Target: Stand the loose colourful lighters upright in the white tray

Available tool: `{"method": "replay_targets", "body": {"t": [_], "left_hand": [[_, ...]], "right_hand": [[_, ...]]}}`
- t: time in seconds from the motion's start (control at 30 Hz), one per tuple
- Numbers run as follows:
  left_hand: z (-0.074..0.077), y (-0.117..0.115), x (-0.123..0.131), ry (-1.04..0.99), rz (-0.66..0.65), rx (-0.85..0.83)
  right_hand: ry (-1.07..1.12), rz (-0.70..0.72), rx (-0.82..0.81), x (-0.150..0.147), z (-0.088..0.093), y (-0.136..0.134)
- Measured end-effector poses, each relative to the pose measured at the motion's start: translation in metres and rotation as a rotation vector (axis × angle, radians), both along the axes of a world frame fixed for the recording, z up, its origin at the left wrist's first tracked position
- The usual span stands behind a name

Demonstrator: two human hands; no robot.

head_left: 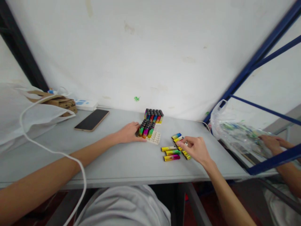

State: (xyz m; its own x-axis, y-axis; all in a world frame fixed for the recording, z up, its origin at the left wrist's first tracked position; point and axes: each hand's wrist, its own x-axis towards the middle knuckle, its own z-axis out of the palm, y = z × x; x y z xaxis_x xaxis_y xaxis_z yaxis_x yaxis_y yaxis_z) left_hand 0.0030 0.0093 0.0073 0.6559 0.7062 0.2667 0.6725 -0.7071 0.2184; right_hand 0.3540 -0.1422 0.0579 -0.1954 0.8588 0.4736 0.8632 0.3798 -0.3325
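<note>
Several loose rainbow-coloured plastic lighters [171, 153] lie under the curled fingers of the right hand [197, 149]; grip unclear. Left hand [129, 132], fingers flat together, touches the white moulded tray [156, 138].

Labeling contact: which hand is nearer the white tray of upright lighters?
Left. The left hand rests against the left edge of the white tray; the right hand is apart to its right, over the loose lighters lying flat.

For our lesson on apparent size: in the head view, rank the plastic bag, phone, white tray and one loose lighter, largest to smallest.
1. plastic bag
2. phone
3. white tray, partly hidden under upright lighters, so its place after the phone is unsure
4. loose lighter
</note>
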Motion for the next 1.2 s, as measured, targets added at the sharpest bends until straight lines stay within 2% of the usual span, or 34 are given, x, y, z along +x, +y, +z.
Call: {"method": "replay_targets", "body": {"t": [0.13, 0.2, 0.27, 0.37, 0.57, 0.7, 0.8, 0.9, 1.0, 1.1, 1.2], "left_hand": [[-0.003, 0.003, -0.001, -0.017, 0.002, 0.008], [-0.003, 0.004, -0.002, -0.019, -0.004, 0.0], [-0.003, 0.004, -0.002, -0.029, -0.009, -0.007], [-0.003, 0.004, -0.002, -0.035, -0.009, -0.008], [-0.005, 0.004, -0.002, -0.053, -0.012, -0.004], [-0.007, 0.005, -0.003, -0.069, -0.019, -0.005], [-0.007, 0.005, -0.004, -0.063, -0.018, -0.011], [-0.006, 0.005, -0.004, -0.054, -0.01, -0.021], [-0.005, 0.003, -0.003, -0.045, -0.001, -0.021], [-0.004, 0.002, -0.002, -0.056, -0.005, -0.02], [-0.004, 0.002, -0.002, -0.066, -0.007, -0.032]], "right_hand": [[-0.064, 0.212, 0.039, 0.004, -0.034, -0.034], [-0.101, 0.234, 0.087, 0.002, -0.048, -0.039], [-0.121, 0.211, 0.109, -0.001, -0.055, -0.038], [-0.073, 0.198, 0.086, -0.004, -0.049, -0.029], [0.329, 0.177, -0.13, -0.011, -0.011, -0.002], [0.7, 0.187, -0.061, -0.024, 0.016, 0.038], [0.998, 0.289, -0.054, -0.044, 0.028, 0.074], [1.195, 0.413, -0.191, -0.067, 0.027, 0.101], [1.205, 0.467, -0.301, -0.084, 0.012, 0.11], [1.166, 0.446, -0.362, -0.091, -0.004, 0.107], [1.174, 0.342, -0.444, -0.092, -0.009, 0.103]]}}
